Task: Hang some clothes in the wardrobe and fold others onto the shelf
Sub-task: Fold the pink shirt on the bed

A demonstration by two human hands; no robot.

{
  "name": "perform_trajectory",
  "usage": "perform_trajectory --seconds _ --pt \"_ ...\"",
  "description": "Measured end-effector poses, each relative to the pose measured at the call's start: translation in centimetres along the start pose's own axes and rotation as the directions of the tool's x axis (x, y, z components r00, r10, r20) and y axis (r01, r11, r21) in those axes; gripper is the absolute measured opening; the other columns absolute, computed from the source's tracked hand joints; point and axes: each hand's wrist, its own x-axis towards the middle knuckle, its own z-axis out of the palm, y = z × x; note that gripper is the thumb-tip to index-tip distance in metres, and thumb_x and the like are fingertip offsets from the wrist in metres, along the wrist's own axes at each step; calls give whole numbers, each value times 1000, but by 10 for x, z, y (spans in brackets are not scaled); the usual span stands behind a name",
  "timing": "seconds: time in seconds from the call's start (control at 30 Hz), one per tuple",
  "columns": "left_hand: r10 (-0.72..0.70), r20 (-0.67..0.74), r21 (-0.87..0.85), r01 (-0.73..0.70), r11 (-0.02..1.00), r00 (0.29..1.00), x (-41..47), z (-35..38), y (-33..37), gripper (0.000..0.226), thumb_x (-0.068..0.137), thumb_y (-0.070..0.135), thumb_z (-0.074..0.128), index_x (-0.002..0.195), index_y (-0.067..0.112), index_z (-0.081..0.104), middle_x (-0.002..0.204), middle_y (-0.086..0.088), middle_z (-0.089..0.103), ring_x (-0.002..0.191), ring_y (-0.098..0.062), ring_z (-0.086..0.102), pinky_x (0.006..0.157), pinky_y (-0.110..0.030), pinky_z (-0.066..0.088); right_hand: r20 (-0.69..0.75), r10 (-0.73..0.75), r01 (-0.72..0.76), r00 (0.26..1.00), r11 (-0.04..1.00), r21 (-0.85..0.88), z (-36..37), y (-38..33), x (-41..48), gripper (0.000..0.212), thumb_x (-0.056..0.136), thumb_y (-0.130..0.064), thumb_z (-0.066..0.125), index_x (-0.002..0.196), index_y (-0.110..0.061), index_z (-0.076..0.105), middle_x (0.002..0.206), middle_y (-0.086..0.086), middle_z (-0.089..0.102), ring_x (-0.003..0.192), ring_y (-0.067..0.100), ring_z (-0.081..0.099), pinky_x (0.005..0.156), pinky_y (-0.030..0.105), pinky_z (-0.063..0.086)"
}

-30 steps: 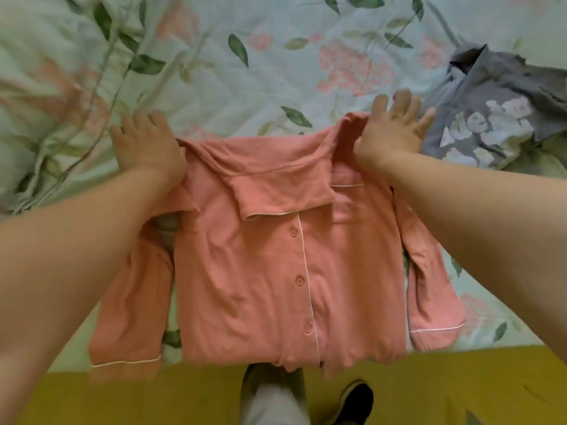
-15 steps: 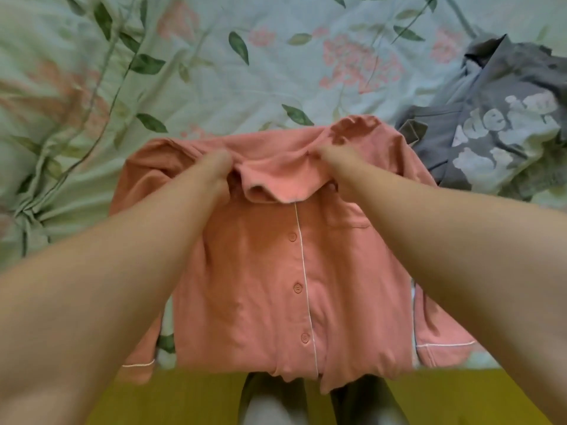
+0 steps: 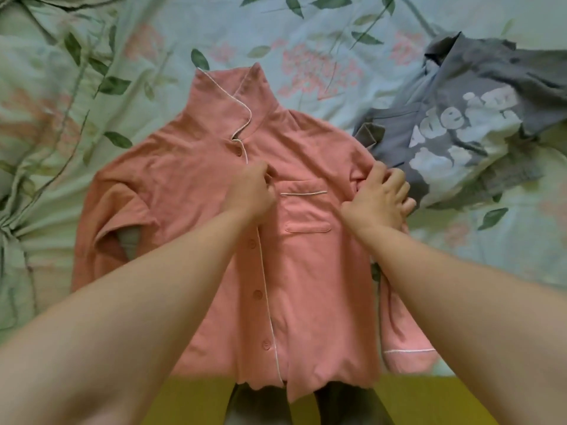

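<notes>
A salmon-pink button-up pyjama shirt (image 3: 190, 179) with white piping lies front up on the bed, collar standing up toward the far side, hem hanging over the near edge. My left hand (image 3: 250, 191) pinches the fabric at the button placket, level with the chest pocket. Over at the shirt's right armpit seam, my right hand (image 3: 380, 197) grips the cloth with curled fingers. The right sleeve (image 3: 405, 348) hangs down along the side; the left sleeve is folded inward.
A crumpled grey garment (image 3: 478, 118) with white lettering lies just right of the shirt, close to my right hand. The floral bedsheet (image 3: 92, 72) covers the bed. A yellow-green band (image 3: 429, 400) runs along the near edge, and dark trouser legs show below.
The collar, folded down before, now stands flipped up and flat. Both hands have left the collar and moved nearer, the left to the placket, the right to the right side seam.
</notes>
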Motion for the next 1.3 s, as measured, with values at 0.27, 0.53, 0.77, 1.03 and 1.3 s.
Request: perform_trajectory --seconds 0.27,0.53,0.77,1.03,1.3 --pt "125 112 52 -132 990 986 6 57 87 29 87 16 54 115 24 58 114 -1 62 100 -22 60 89 -36 49 143 181 -203 973 966 161 -15 70 2 62 74 -18 67 127 -15 35 131 12 39 117 38 48 96 45 41" --pt "166 168 190 -197 962 972 5 76 145 39 84 19 60 122 23 48 118 -1 58 104 -26 58 89 -42 49 512 90 -265 854 923 280 -59 114 38 22 83 -12 54 100 -4 66 100 17 63 93 34 59 72 30 41" --pt "236 231 289 -298 910 944 16 83 190 74 82 21 60 149 29 29 137 -8 56 117 -31 58 94 -40 50 293 -108 10 950 949 317 -136 117 92 16 79 -24 57 88 -12 54 83 4 55 79 27 56 58 29 37" --pt "162 248 232 -221 947 955 37 99 237 78 86 14 59 154 29 23 118 -11 67 110 -30 61 94 -39 50 9 -128 128 992 988 -84 -154 137 120 43 87 -20 56 130 -19 50 136 13 48 124 36 49 100 44 40" --pt "184 309 236 -262 936 933 44 115 261 70 88 13 60 151 27 33 146 -7 51 125 -27 53 98 -32 43 152 146 -193 978 912 363 -153 151 136 42 90 -18 55 132 -14 53 137 13 55 126 35 52 100 35 40"
